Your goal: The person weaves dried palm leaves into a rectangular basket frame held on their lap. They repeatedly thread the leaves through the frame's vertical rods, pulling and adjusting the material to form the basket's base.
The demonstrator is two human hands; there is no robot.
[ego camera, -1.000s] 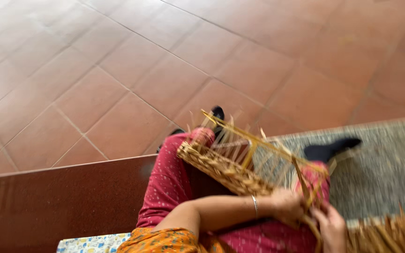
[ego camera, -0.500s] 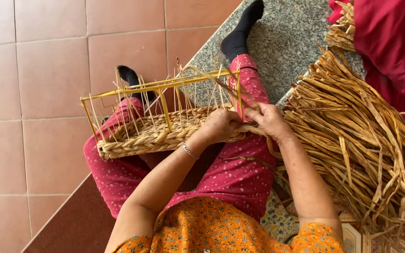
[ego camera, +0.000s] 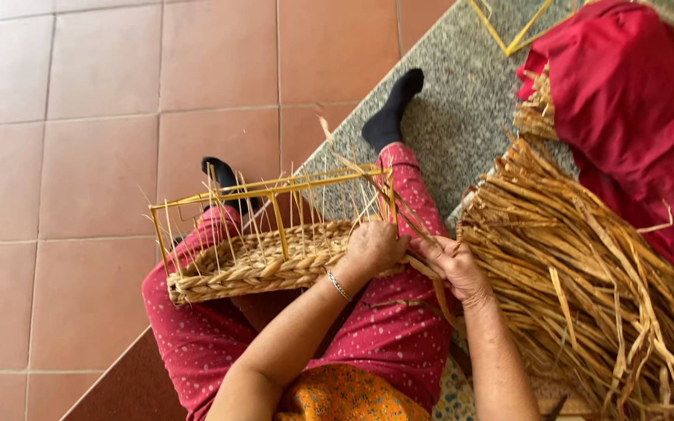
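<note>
Basket [ego camera: 267, 261] rests across your lap so its unfinished end meets your hands. Your left hand [ego camera: 372, 248] clamps the woven rim steady; your right hand [ego camera: 450, 265] pinches a straw strand [ego camera: 423, 269], fingers together.

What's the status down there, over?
Left hand gripping the half-woven straw basket on its yellow wire frame. Right hand pinching a flat straw strand. Nothing in the way.
</note>
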